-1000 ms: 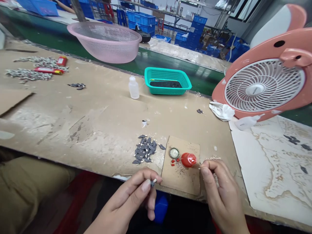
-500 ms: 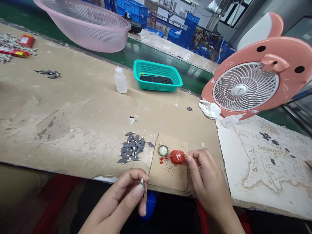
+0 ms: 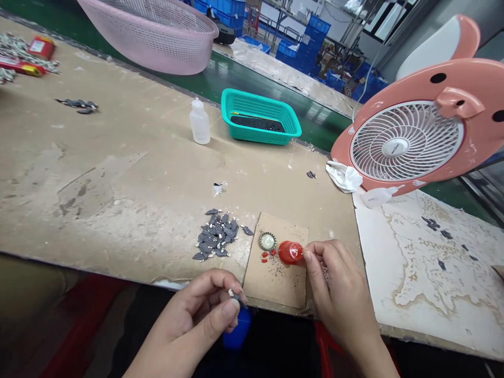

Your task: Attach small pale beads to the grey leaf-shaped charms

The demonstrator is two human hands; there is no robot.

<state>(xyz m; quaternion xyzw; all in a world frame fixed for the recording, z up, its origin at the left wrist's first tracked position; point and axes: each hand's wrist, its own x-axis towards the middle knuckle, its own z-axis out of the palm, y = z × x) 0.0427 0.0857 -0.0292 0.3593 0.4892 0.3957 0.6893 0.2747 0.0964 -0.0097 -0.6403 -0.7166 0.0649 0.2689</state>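
My left hand [image 3: 200, 315] pinches a small grey leaf-shaped piece [image 3: 236, 298] with a pale bead on it, held just off the table's front edge. My right hand [image 3: 334, 286] is closed in a pinch beside a red cap [image 3: 290, 252], its fingertips touching the cap's right side; what it holds is too small to name. The cap rests on a small cardboard square [image 3: 277, 278], next to a metal bottle cap [image 3: 268, 241] and a few red bits. A pile of grey leaf pieces [image 3: 216, 240] lies left of the cardboard.
Behind stand a white squeeze bottle [image 3: 200, 122], a teal basket [image 3: 260, 116] holding a dark phone, a pink basket [image 3: 157, 31] and a pink fan [image 3: 417, 136]. A white glue-stained board [image 3: 429, 268] with scattered grey pieces lies at right. More parts [image 3: 23, 52] lie far left.
The view shifted toward the right and downward. My right hand moved up against the red cap. My left hand kept its pinch on the grey piece near the table edge.
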